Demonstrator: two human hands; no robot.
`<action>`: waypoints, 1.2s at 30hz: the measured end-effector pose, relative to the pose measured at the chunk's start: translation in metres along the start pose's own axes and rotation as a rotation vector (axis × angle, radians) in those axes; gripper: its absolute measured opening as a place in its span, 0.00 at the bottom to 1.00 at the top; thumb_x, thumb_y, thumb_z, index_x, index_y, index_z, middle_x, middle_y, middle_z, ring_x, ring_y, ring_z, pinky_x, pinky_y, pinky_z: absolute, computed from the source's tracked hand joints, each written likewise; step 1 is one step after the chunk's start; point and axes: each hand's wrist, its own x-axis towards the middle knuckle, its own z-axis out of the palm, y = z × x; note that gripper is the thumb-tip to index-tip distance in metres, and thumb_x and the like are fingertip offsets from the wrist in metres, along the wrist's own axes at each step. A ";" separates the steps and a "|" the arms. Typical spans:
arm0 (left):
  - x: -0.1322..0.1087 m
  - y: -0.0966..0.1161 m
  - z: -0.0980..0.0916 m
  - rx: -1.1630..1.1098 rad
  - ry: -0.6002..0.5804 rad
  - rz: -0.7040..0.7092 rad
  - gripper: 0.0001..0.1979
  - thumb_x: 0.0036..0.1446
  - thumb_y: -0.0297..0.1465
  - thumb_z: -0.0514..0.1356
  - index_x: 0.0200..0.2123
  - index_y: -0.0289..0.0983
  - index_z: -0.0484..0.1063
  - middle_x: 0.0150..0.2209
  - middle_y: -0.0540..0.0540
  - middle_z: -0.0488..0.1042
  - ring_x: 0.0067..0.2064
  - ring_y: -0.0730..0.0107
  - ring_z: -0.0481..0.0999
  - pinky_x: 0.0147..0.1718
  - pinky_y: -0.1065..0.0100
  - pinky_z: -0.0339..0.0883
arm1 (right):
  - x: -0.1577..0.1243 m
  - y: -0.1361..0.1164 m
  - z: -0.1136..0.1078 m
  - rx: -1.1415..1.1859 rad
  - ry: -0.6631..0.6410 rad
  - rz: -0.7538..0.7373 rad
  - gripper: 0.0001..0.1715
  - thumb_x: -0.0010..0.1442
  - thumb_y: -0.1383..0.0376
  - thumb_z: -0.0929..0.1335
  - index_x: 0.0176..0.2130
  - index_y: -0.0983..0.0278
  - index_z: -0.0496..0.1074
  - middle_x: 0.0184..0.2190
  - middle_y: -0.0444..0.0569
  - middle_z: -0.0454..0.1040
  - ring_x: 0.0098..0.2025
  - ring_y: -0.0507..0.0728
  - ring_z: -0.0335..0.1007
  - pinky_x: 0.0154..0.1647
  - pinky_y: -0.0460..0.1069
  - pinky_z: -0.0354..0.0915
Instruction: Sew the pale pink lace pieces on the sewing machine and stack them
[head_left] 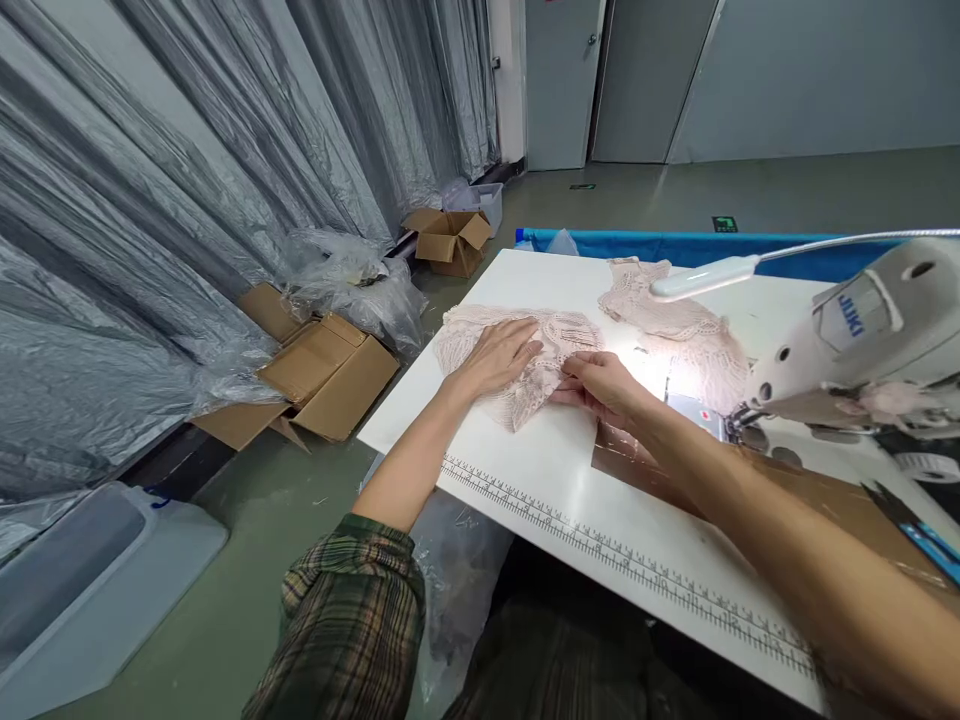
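Observation:
A pale pink lace fabric piece (517, 402) lies spread on the white sewing table (555, 480). My left hand (496, 358) rests flat on its upper left part, fingers stretched out. At the right edge of the same piece, my right hand (598, 384) pinches the lace between thumb and fingers; some of those fingertips are hidden beneath the edge. Farther right, a second pale pink lace piece (664, 305) extends toward the needle area of a white sewing machine (862, 330). Neither hand touches that second piece.
A white lamp (705, 280) shines over the machine bed. Brown cardboard (645, 468) lies under my right forearm, with a blue-handled tool (926, 540) at far right. Ruler markings (600, 545) line the table's front edge. Cardboard boxes (341, 375) and a plastic bin (112, 590) stand left.

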 end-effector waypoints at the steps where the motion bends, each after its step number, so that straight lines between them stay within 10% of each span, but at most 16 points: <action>1: 0.000 -0.002 0.002 0.070 -0.044 -0.034 0.25 0.74 0.41 0.47 0.66 0.37 0.66 0.70 0.39 0.63 0.71 0.55 0.60 0.69 0.50 0.50 | -0.007 0.003 -0.006 -0.009 -0.004 -0.014 0.19 0.60 0.73 0.69 0.23 0.60 0.61 0.20 0.42 0.65 0.21 0.48 0.64 0.29 0.45 0.77; 8: 0.000 0.003 0.007 0.228 -0.055 -0.095 0.26 0.76 0.42 0.42 0.66 0.38 0.66 0.70 0.41 0.63 0.70 0.57 0.61 0.69 0.50 0.47 | -0.090 0.039 -0.093 -0.124 -0.052 0.037 0.25 0.48 0.50 0.79 0.24 0.62 0.67 0.24 0.42 0.64 0.25 0.49 0.65 0.34 0.45 0.75; 16: 0.011 0.025 0.003 0.335 -0.001 -0.055 0.21 0.73 0.36 0.46 0.57 0.32 0.72 0.65 0.33 0.68 0.66 0.47 0.64 0.67 0.38 0.42 | -0.156 0.062 -0.207 -0.396 -0.141 0.091 0.30 0.55 0.38 0.72 0.36 0.62 0.78 0.31 0.51 0.76 0.32 0.54 0.70 0.35 0.49 0.71; 24: 0.021 0.112 0.026 0.434 -0.023 0.222 0.10 0.68 0.30 0.50 0.44 0.36 0.71 0.42 0.39 0.77 0.46 0.56 0.76 0.56 0.53 0.63 | -0.144 0.067 -0.203 -0.722 -0.040 -0.062 0.33 0.55 0.36 0.70 0.27 0.62 0.68 0.22 0.39 0.57 0.24 0.48 0.49 0.23 0.47 0.48; 30: 0.035 0.128 0.029 0.621 -0.160 0.038 0.26 0.61 0.20 0.49 0.63 0.26 0.59 0.31 0.42 0.76 0.37 0.58 0.75 0.51 0.54 0.67 | -0.145 0.074 -0.198 -0.670 -0.096 -0.238 0.26 0.64 0.43 0.66 0.36 0.63 0.73 0.25 0.41 0.60 0.26 0.49 0.51 0.26 0.47 0.49; 33: 0.038 0.120 0.016 0.615 -0.106 -0.072 0.36 0.60 0.18 0.50 0.71 0.22 0.43 0.44 0.33 0.77 0.50 0.52 0.75 0.59 0.45 0.63 | -0.151 0.078 -0.199 -0.571 -0.155 -0.231 0.23 0.66 0.47 0.64 0.43 0.63 0.75 0.27 0.42 0.61 0.27 0.49 0.51 0.26 0.47 0.50; 36: 0.031 0.130 0.008 0.502 -0.050 0.057 0.31 0.61 0.17 0.49 0.68 0.22 0.53 0.65 0.23 0.61 0.66 0.43 0.63 0.66 0.35 0.51 | -0.152 0.079 -0.192 -0.547 -0.199 -0.216 0.22 0.68 0.49 0.63 0.42 0.64 0.75 0.26 0.41 0.59 0.27 0.49 0.49 0.26 0.46 0.48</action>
